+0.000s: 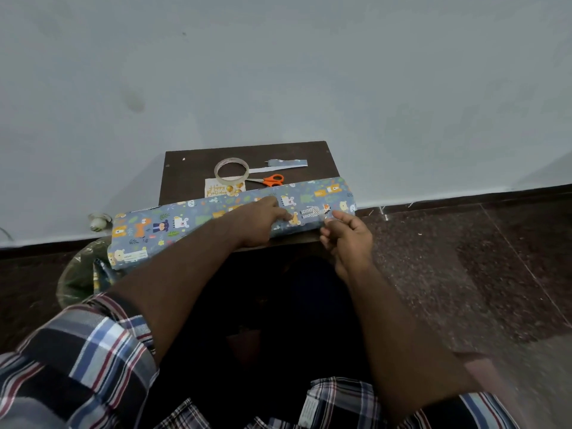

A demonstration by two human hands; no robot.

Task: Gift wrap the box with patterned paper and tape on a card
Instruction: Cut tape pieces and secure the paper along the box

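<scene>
A long box wrapped in blue animal-patterned paper (185, 221) lies across the front of a small dark wooden table (192, 168). My left hand (263, 218) lies on top of the paper near its right half, fingers stretched out and pressing it down. My right hand (346, 236) is at the box's near right edge, fingers curled, pinching a small clear piece of tape against the paper. Behind the box lie a clear tape roll (232, 172), orange-handled scissors (269, 180) and a "Happy Birthday" card (220, 190), partly under the roll.
A cut strip of the patterned paper (286, 163) lies at the table's back. A green plastic bag with paper scraps (83, 274) sits on the dark floor at the left. A grey wall rises right behind the table.
</scene>
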